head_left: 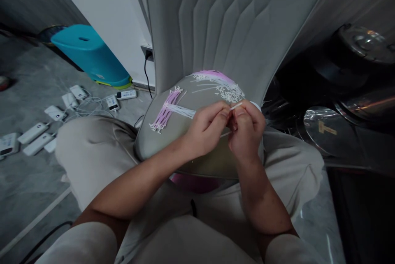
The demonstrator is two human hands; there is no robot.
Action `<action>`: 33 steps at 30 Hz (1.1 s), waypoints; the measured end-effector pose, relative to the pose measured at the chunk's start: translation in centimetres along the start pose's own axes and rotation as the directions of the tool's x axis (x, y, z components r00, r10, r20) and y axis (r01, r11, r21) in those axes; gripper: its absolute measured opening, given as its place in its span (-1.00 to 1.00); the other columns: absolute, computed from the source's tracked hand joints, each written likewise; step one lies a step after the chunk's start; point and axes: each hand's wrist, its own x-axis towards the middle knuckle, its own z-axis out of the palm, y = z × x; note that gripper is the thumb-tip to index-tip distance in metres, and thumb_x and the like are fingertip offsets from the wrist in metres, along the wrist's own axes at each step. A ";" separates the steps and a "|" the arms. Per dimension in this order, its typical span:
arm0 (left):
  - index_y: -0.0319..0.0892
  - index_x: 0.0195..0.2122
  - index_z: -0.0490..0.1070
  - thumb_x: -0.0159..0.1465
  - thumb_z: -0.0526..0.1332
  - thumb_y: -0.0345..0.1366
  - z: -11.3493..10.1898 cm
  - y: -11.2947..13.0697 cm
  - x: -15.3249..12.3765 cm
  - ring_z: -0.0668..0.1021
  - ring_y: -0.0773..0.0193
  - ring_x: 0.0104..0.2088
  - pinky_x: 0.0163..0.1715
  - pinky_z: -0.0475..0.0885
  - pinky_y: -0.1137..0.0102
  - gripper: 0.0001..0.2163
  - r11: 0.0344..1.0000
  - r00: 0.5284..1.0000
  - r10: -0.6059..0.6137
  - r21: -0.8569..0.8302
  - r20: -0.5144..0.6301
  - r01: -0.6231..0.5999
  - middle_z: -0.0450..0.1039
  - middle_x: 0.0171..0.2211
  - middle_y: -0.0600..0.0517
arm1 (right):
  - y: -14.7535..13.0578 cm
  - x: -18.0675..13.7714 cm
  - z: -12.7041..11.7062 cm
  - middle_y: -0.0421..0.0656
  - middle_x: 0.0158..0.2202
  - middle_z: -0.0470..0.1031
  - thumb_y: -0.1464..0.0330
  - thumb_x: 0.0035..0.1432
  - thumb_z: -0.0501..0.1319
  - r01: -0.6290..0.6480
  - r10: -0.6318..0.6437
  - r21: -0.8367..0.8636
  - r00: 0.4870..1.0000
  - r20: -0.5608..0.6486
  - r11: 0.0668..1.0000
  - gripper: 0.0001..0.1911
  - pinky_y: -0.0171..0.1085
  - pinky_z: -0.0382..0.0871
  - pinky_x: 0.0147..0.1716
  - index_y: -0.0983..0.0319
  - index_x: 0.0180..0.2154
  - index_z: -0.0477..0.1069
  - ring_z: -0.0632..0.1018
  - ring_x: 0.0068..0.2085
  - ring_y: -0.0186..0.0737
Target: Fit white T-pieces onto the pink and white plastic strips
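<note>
My left hand (206, 126) and my right hand (247, 130) meet above a round grey upholstered seat (154, 142), their fingers pinching a thin white strip (236, 107). A lower length of it seems to pass below my fingers. On the seat's left lies a bundle of pink and white strips (165, 110) with small white crosspieces at their ends. Another fan of similar strips (219, 85) spreads across the far side, close to my fingertips. My fingers hide the middle of the strip.
A quilted grey chair back (212, 21) rises behind the seat, and my beige-clad knees flank it. Several white power banks (32, 133) with white cables lie on the grey floor at left, by a teal plastic case (89, 54). Shiny metal domes (327, 130) stand at right.
</note>
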 end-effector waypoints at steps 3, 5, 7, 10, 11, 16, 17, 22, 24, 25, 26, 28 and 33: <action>-0.14 -0.51 0.21 0.39 0.03 -0.34 0.1 0.0 0.0 0.35 0.42 -0.53 -0.50 0.30 0.47 -0.72 1.000 1.000 0.004 0.008 -0.012 -0.004 0.28 -0.57 0.14 | 0.1 0.1 0.0 -0.30 -0.59 0.07 0.40 0.23 0.08 -0.003 0.003 -0.025 1.000 0.007 1.000 -0.67 -0.27 0.13 -0.47 0.17 -0.57 0.10 0.18 -0.51 -0.36; -0.13 -0.51 0.19 0.38 0.03 -0.32 0.1 -0.1 0.0 0.34 0.41 -0.53 -0.50 0.30 0.46 -0.72 1.000 1.000 -0.002 0.014 -0.012 0.002 0.27 -0.57 0.14 | 0.1 0.1 -0.1 -0.30 -0.59 0.08 0.41 0.23 0.08 0.005 -0.005 -0.028 1.000 0.021 1.000 -0.68 -0.26 0.13 -0.46 0.17 -0.58 0.11 0.18 -0.51 -0.36; -0.13 -0.51 0.18 0.39 0.02 -0.30 0.1 -0.1 0.0 0.33 0.41 -0.52 -0.49 0.30 0.45 -0.72 1.000 1.000 -0.012 0.027 -0.010 0.012 0.26 -0.56 0.13 | 0.0 0.2 -0.3 -0.30 -0.59 0.07 0.42 0.23 0.09 0.023 -0.022 -0.023 0.999 0.031 0.999 -0.67 -0.26 0.11 -0.47 0.17 -0.58 0.12 0.16 -0.52 -0.36; -0.12 -0.51 0.16 0.39 0.02 -0.27 0.1 -0.3 -0.1 0.31 0.40 -0.53 -0.50 0.28 0.44 -0.71 0.999 1.000 -0.017 0.049 -0.013 0.018 0.23 -0.57 0.14 | -0.1 0.3 -0.5 -0.31 -0.58 0.06 0.43 0.24 0.10 0.042 -0.040 -0.037 0.998 0.052 0.998 -0.66 -0.27 0.07 -0.49 0.18 -0.58 0.13 0.12 -0.52 -0.38; -0.12 -0.51 0.15 0.39 0.02 -0.27 0.2 -0.3 -0.1 0.30 0.40 -0.54 -0.50 0.27 0.44 -0.71 0.999 1.000 -0.013 0.050 -0.015 0.013 0.22 -0.57 0.14 | -0.1 0.4 -0.6 -0.32 -0.58 0.06 0.43 0.25 0.11 0.049 -0.046 -0.043 0.997 0.061 0.998 -0.66 -0.27 0.05 -0.49 0.18 -0.58 0.14 0.11 -0.53 -0.38; -0.12 -0.50 0.15 0.40 0.02 -0.29 0.3 -0.5 -0.2 0.30 0.39 -0.52 -0.49 0.27 0.44 -0.71 0.999 1.000 0.021 0.033 -0.021 -0.020 0.22 -0.56 0.14 | -0.2 0.7 -1.0 -0.32 -0.59 0.07 0.41 0.24 0.11 0.063 -0.054 -0.093 0.994 0.100 0.994 -0.68 -0.28 0.02 -0.53 0.18 -0.57 0.19 0.08 -0.55 -0.39; -0.12 -0.50 0.15 0.41 0.02 -0.30 0.3 -0.6 -0.2 0.31 0.39 -0.52 -0.49 0.27 0.44 -0.71 0.999 0.999 0.026 0.031 -0.021 -0.025 0.22 -0.56 0.13 | -0.2 0.7 -1.1 -0.32 -0.59 0.08 0.40 0.23 0.11 0.060 -0.049 -0.100 0.993 0.106 0.993 -0.69 -0.28 0.02 -0.53 0.18 -0.57 0.19 0.09 -0.55 -0.39; -0.13 -0.51 0.16 0.42 0.02 -0.30 0.3 -0.6 -0.3 0.31 0.40 -0.53 -0.50 0.26 0.44 -0.70 0.996 0.997 0.070 0.048 -0.023 -0.069 0.22 -0.56 0.14 | -0.5 1.1 -1.8 -0.32 -0.59 0.12 0.40 0.22 0.12 0.080 -0.057 -0.129 0.984 0.170 0.988 -0.69 -0.29 0.02 -0.53 0.19 -0.58 0.21 0.13 -0.53 -0.39; -0.13 -0.51 0.16 0.41 0.03 -0.32 0.3 -0.6 -0.3 0.31 0.40 -0.53 -0.50 0.26 0.44 -0.70 0.995 0.996 0.084 0.057 -0.021 -0.082 0.22 -0.57 0.14 | -0.7 1.2 -2.1 -0.32 -0.59 0.14 0.42 0.20 0.12 0.084 -0.054 -0.148 0.978 0.200 0.985 -0.71 -0.29 0.02 -0.53 0.19 -0.57 0.23 0.14 -0.54 -0.39; -0.13 -0.51 0.16 0.41 0.03 -0.33 0.3 -0.6 -0.3 0.31 0.40 -0.53 -0.51 0.25 0.44 -0.70 0.994 0.996 0.089 0.060 -0.018 -0.088 0.22 -0.57 0.14 | -0.8 1.2 -2.2 -0.32 -0.60 0.15 0.42 0.20 0.12 0.085 -0.052 -0.149 0.976 0.212 0.985 -0.72 -0.29 0.03 -0.53 0.19 -0.57 0.24 0.14 -0.54 -0.39; -0.13 -0.51 0.16 0.41 0.03 -0.33 0.3 -0.6 -0.3 0.31 0.39 -0.53 -0.51 0.25 0.43 -0.70 0.994 0.995 0.095 0.064 -0.015 -0.094 0.22 -0.57 0.14 | -0.8 1.3 -2.3 -0.32 -0.60 0.15 0.43 0.19 0.12 0.086 -0.053 -0.146 0.974 0.220 0.986 -0.72 -0.29 0.03 -0.52 0.19 -0.57 0.26 0.14 -0.54 -0.40; -0.13 -0.51 0.16 0.41 0.02 -0.34 0.4 -0.6 -0.4 0.31 0.39 -0.53 -0.51 0.25 0.43 -0.70 0.992 0.994 0.108 0.066 -0.007 -0.107 0.22 -0.58 0.14 | -0.9 1.3 -2.4 -0.31 -0.60 0.15 0.43 0.19 0.12 0.095 -0.061 -0.135 0.970 0.237 0.986 -0.72 -0.29 0.04 -0.52 0.20 -0.57 0.29 0.14 -0.54 -0.40; -0.14 -0.50 0.17 0.43 0.03 -0.33 0.5 -0.9 -0.5 0.30 0.42 -0.53 -0.51 0.24 0.46 -0.70 0.990 0.991 0.133 0.048 -0.012 -0.132 0.21 -0.57 0.16 | -0.6 1.5 -2.6 -0.31 -0.60 0.15 0.43 0.19 0.13 0.090 -0.066 -0.077 0.961 0.270 0.993 -0.71 -0.30 0.03 -0.53 0.21 -0.58 0.31 0.14 -0.54 -0.40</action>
